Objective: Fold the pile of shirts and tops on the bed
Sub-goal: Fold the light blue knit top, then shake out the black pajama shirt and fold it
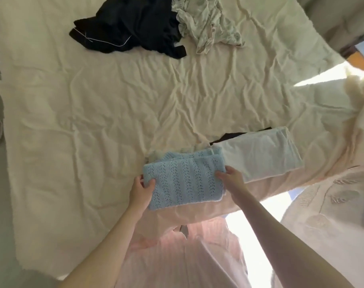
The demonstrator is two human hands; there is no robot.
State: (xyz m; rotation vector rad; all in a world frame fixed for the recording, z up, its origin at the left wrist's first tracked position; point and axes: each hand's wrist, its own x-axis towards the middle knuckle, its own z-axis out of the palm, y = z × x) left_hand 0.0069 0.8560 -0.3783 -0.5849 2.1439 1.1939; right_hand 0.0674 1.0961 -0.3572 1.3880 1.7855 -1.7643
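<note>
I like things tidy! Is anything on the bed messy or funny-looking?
Yes. A dark garment and a pale printed top lie crumpled at the far side, unfolded. A black piece pokes out from under the folded white top. Both hands hold the folded blue knit.

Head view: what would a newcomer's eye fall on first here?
First the folded blue knit top at the near edge of the bed, gripped by the left hand and right hand. A folded white garment lies beside it; dark and pale unfolded clothes lie at the far side.
</note>
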